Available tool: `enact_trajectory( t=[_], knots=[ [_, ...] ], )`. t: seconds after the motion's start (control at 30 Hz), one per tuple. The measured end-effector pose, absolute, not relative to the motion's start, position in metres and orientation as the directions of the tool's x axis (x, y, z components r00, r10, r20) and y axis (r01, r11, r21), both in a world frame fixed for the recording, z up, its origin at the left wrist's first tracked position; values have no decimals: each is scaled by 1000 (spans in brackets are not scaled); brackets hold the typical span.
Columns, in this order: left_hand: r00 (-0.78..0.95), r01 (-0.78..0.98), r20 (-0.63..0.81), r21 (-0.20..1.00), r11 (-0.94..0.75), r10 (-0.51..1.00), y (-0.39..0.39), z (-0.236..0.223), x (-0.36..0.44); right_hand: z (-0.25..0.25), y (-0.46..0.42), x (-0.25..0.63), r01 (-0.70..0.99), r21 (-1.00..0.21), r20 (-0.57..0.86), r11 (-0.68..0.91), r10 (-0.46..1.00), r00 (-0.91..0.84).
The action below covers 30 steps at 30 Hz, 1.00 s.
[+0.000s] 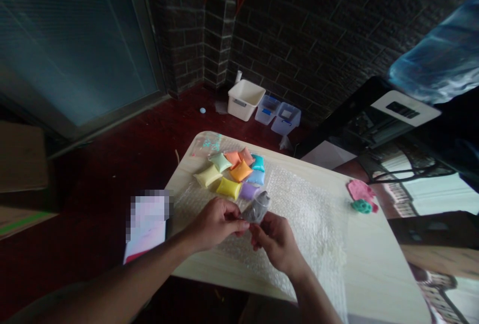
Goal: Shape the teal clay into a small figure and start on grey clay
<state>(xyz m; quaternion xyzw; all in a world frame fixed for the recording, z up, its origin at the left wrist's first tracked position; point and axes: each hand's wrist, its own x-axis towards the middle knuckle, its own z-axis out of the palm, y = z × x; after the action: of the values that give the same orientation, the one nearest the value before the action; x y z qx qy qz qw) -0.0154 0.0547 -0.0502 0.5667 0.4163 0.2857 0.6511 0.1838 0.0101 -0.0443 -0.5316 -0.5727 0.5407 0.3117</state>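
Between my two hands is a small grey packet (258,208), shiny and crumpled like plastic wrap, with a peaked top. My left hand (220,218) pinches its lower left edge between thumb and fingers. My right hand (275,238) grips its lower right side, the fingers curled and partly hidden behind it. Just beyond lie several pillow-shaped packets: a purple packet (249,191), a yellow packet (229,188), a pale yellow packet (208,176), an orange packet (240,170) and a teal packet (258,162), among others.
Bubble wrap (303,209) covers much of the pale wooden table (374,259). At the right edge lie a pink lump (361,190) and a green lump (361,206). On the red floor stand a white basket (245,100) and clear boxes (286,119). A pixelated screen-like object (147,224) is at left.
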Motion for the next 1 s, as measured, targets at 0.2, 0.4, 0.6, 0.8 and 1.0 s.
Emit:
enact_trajectory(
  t=[0.2, 0.4, 0.6, 0.8, 1.0],
  knots=[
    [442, 200, -164, 976, 82, 882, 54, -44, -19, -40, 13, 189, 313, -947, -133, -65, 970, -203],
    [504, 330, -171, 944, -6, 846, 54, -39, -23, -31, 15, 210, 243, -969, 41, 43, 999, -16],
    [551, 170, -158, 983, 75, 819, 62, -43, -29, -33, 17, 208, 247, -965, 100, 90, 995, 29],
    [397, -135, -92, 978, 157, 913, 68, -47, -25, -34, 18, 211, 231, -969, 96, 87, 995, 27],
    [387, -205, -101, 960, 192, 916, 71, -47, -20, -33, 18, 208, 313, -944, 104, 100, 995, -3]
  ],
)
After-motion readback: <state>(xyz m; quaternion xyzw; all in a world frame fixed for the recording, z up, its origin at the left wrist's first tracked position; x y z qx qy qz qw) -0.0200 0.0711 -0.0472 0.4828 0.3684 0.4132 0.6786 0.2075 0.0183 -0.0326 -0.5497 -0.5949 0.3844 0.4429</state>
